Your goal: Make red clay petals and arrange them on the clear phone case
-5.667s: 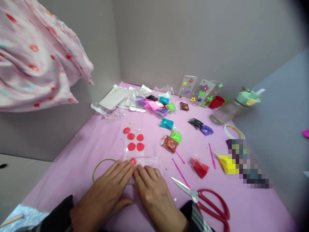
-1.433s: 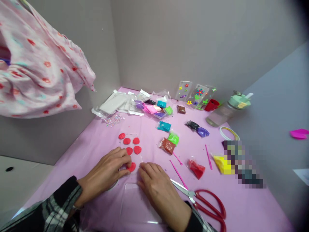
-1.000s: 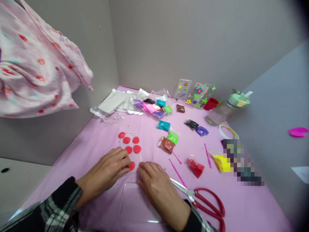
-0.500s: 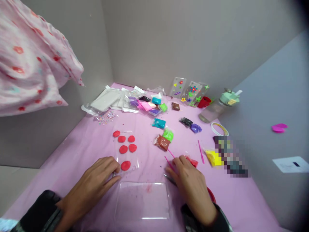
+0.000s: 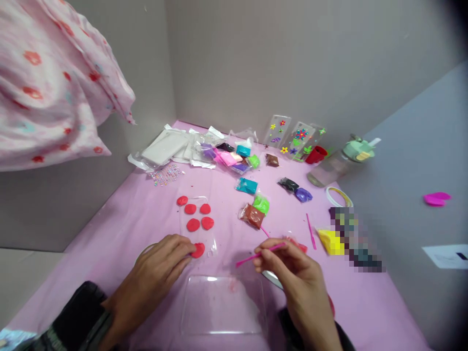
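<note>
My right hand is closed in a pinch around a thin pink clay modelling tool, whose flat end points left above the table. My left hand rests palm down, fingers stretched out, its fingertips at the left edge of a flat red clay disc. That disc lies on a clear phone case, where several more red clay discs sit farther up. Between my hands, nearer to me, is a clear rectangular plastic lid or tray with a faint red smear. A shiny metal edge shows partly beneath my right hand.
Clay packets, brown, teal and yellow, lie beyond and to the right. Another pink tool, a tape roll and a bottle stand right. Decorated cases lean on the back wall. Patterned cloth hangs upper left.
My right hand has picked the pink tool up from the table and turned it leftward. My left fingers have come to the lowest red disc. The view has shifted slightly.
</note>
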`<state>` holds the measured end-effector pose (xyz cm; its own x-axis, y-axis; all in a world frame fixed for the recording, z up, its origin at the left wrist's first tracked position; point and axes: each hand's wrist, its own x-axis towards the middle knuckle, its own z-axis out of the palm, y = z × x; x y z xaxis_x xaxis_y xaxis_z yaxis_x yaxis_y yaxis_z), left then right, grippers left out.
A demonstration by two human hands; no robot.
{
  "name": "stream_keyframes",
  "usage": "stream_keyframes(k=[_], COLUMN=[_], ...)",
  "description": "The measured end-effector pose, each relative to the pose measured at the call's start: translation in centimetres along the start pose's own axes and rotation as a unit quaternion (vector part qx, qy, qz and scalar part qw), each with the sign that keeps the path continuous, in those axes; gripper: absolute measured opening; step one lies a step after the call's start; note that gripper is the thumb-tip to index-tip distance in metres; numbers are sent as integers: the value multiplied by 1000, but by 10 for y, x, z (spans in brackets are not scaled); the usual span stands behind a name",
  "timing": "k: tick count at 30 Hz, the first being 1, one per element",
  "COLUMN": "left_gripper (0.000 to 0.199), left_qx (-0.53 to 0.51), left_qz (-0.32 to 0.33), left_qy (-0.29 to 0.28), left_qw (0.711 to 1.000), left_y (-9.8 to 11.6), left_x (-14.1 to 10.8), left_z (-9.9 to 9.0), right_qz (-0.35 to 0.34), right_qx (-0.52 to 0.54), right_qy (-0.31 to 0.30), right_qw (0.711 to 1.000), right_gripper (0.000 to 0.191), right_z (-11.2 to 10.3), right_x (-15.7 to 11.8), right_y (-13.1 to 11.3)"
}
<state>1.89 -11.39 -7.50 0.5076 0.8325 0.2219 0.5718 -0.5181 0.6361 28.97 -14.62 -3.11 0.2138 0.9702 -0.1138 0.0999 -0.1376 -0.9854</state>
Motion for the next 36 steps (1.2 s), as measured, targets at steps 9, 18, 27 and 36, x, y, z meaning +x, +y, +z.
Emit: stream_keyframes(k=[9, 18, 27, 36], left_gripper=[20, 17, 14, 15], left_qx=[-57, -32, -23, -18], left_qz=[-48, -42, -32, -14], left_qy=[11, 7, 7, 14], left_qw=[997, 999, 999, 1000], left_y=[-7, -9, -12, -14], left_x=[-5, -4, -1, -2], left_z=[11, 11, 11, 12], right_qz=[137, 121, 93, -71], right_qx=[195, 165, 139, -263], right_qy=[-6, -17, -12, -47], right_qw=[971, 979, 986, 961], right_gripper=[38, 43, 39, 34], right_z=[45, 55, 53, -29], right_x=[17, 34, 37, 14], right_y=[25, 26, 24, -13])
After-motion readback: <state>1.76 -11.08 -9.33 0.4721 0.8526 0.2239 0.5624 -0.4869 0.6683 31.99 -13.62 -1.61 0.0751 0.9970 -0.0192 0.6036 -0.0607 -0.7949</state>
